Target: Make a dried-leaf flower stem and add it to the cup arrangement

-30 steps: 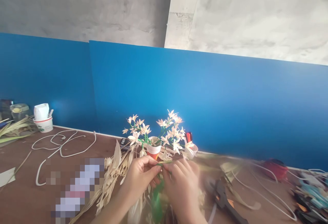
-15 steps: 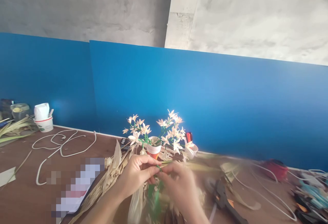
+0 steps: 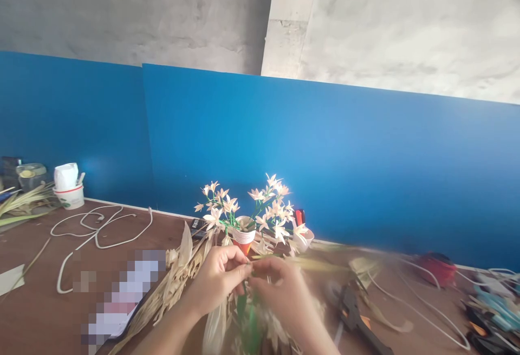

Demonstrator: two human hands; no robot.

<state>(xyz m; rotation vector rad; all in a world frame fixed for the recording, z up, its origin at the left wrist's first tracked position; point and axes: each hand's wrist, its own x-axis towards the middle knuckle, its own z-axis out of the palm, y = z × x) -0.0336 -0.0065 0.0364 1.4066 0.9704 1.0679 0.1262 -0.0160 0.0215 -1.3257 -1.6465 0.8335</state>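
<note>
In front of me, my left hand (image 3: 221, 279) and my right hand (image 3: 280, 287) meet at their fingertips, both pinched closed. Between them is the end of a narrow green strip (image 3: 252, 322), which looks like floral tape and hangs down blurred beneath the fingers. The exact spot where they pinch it is mostly hidden. Just beyond my hands stands a paper cup (image 3: 244, 234) holding green-stemmed flowers (image 3: 280, 209) with pale, pointed petals. Dry husk leaves (image 3: 179, 276) lie around and under my hands.
A phone (image 3: 125, 306), blurred out, lies left of my forearm. White cables (image 3: 95, 230) coil farther left, near a white tub (image 3: 71, 195). To the right are a black glue gun (image 3: 357, 317), a red round object (image 3: 436, 269) and a white cup (image 3: 304, 238). A blue partition (image 3: 284, 138) borders the table.
My right hand has turned slightly and its fingertips have risen against the left ones. The green strip has swung a little; the thin stem seen between the fingers before is now hidden. My left hand barely moved.
</note>
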